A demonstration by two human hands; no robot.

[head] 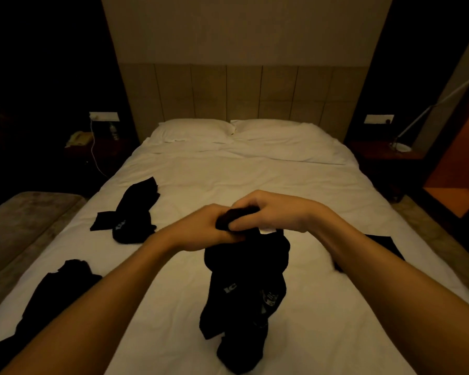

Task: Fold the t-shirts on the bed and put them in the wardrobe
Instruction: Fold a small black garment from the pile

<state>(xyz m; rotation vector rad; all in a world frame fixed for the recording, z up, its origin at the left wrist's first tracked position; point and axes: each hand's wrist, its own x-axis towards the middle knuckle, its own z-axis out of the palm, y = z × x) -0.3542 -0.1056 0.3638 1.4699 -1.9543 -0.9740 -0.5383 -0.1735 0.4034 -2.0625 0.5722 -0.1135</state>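
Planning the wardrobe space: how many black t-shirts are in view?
4: one held up by both hands, one mid-left on the bed, one near-left, one partly hidden behind the right forearm.

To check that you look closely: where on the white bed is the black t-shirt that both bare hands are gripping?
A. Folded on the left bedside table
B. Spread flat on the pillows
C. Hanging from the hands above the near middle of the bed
C: the left hand and right hand grip the top of the black t-shirt, which hangs bunched down to the white bed.

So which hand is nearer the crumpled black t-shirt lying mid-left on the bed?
Left. The left hand is just right of that t-shirt; the right hand is farther right.
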